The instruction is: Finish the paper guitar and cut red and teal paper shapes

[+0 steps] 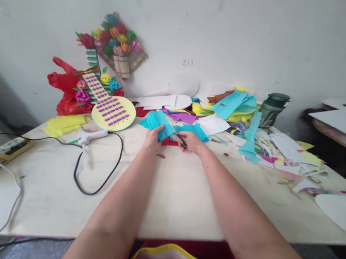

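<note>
Scissors (182, 140) with dark handles sit closed inside the right grip (193, 142), their slim metal blades slanting up and away against the edge of a blue sheet (158, 121), which the left grip (153, 138) pinches with its thumb on top, just above the middle of the pale, smooth surface (176, 198). Cutting looks to be under way; how deep the blades have gone cannot be made out, and a second blue piece (198, 129) lies beyond the right grip, loose and uneven in outline. The blue stuff seems to be thin crepe-like paper, soft and creased. Further along, by the look of it, is a round-bodied yellow guitar shape (114, 110), its long neck and flat face crossed by neat purple strips, with crinkled paper flowers (82, 96) beside it. Behind the blue sheet, a white board shape (177, 101) with a rounded end appears plain, so decoration there seems not yet done. A white glue gun (93, 136) lies on its side, its black cord looped, no hand on it. To the right spread jagged paper scraps (285, 152), near a ribbed-lidded green bottle (273, 111).
</note>
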Tool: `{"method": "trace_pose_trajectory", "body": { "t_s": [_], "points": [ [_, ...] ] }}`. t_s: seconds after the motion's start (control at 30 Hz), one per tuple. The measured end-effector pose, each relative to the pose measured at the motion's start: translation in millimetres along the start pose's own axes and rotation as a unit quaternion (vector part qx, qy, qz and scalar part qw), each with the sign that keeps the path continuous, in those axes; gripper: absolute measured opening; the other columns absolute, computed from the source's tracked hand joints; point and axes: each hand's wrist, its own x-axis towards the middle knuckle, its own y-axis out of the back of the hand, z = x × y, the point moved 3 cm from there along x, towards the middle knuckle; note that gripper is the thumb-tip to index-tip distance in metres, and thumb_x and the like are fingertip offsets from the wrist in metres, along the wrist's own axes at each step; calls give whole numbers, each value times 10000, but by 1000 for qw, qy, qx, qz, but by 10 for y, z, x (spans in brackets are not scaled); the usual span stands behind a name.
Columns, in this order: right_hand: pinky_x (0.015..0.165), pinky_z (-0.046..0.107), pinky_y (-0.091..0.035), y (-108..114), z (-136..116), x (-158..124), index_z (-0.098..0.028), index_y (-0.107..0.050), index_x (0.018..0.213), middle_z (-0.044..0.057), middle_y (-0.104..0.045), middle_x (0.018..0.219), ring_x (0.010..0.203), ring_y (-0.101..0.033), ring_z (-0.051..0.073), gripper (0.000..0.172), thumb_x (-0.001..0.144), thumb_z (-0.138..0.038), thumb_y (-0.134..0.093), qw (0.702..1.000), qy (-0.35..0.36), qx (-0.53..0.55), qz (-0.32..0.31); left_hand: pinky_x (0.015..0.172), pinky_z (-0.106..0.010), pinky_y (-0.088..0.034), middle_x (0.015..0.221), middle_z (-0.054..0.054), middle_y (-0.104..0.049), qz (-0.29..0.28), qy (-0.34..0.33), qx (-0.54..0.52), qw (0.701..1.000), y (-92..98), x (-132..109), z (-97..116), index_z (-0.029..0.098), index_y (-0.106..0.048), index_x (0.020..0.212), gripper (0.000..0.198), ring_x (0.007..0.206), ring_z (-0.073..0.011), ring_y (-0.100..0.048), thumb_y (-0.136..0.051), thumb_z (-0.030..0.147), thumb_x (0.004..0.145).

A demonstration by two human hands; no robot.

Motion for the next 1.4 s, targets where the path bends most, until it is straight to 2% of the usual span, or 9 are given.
{"method": "trace_pose_trajectory", "body": {
  "t_s": [0.13, 0.3, 0.47, 0.73, 0.9, 1.07, 1.23, 1.4],
  "points": [
    [327, 188, -367, 0, -26, -11, -153, -547, 604, -54, -476, 440, 332, -417, 62, 295, 614, -390, -722, 1000, 4, 8, 4, 845, -437, -515, 847, -79, -696, -2, -8, 13, 1000, -12, -2, -11, 137, -600, 941, 298, 883, -246, -661, -675, 77, 659],
    [326, 190, -354, 11, 46, 50, -149, -577, 630, -62, -454, 439, 342, -393, 59, 274, 618, -383, -717, 1000, 23, 3, 8, 841, -423, -522, 805, -72, -693, 27, -12, 24, 999, -13, -19, 0, 139, -611, 890, 255, 885, -253, -660, -679, 69, 655],
    [321, 195, -328, 10, 78, 88, -149, -603, 650, -72, -427, 432, 343, -366, 59, 279, 601, -401, -712, 999, 44, -1, 9, 829, -400, -533, 820, -66, -694, 31, -12, 25, 999, -6, 5, -3, 140, -613, 911, 261, 886, -238, -659, -670, 71, 666],
    [318, 208, -307, 3, 91, 108, -142, -621, 669, -70, -420, 418, 335, -354, 64, 278, 586, -398, -691, 999, 50, -2, 12, 842, -406, -524, 867, -67, -698, -1, -21, 6, 1000, 21, 62, -24, 143, -606, 958, 324, 872, -238, -665, -682, 77, 649],
    [320, 202, -339, -25, 13, 40, -144, -589, 650, -73, -430, 416, 330, -385, 64, 284, 581, -394, -704, 999, 33, 16, 7, 831, -401, -526, 851, -69, -700, 6, -21, 18, 1000, 33, 66, -24, 145, -603, 946, 338, 874, -244, -666, -715, 107, 630],
    [260, 168, -215, -27, -109, -78, -156, -518, 617, -37, -513, 437, 303, -426, 62, 331, 653, -449, -670, 1000, -17, -1, 10, 789, -377, -543, 790, -57, -697, 3, -12, 23, 1000, 0, 21, -7, 140, -611, 906, 298, 793, -218, -673, -712, 99, 629],
    [260, 162, -211, -11, -89, -77, -154, -523, 628, -21, -536, 434, 306, -448, 67, 356, 711, -483, -629, 1000, -15, 3, -1, 747, -368, -557, 779, -54, -693, -4, 1, 26, 1000, -40, -18, 4, 140, -613, 891, 296, 760, -211, -670, -715, 85, 619],
    [273, 169, -230, 0, -118, -97, -161, -498, 597, -21, -523, 425, 300, -434, 64, 403, 707, -526, -628, 999, -16, 8, 38, 769, -386, -553, 795, -55, -696, 2, -5, 29, 1000, -31, -9, 4, 141, -617, 902, 304, 758, -209, -669, -711, 87, 619]
  ]
}}
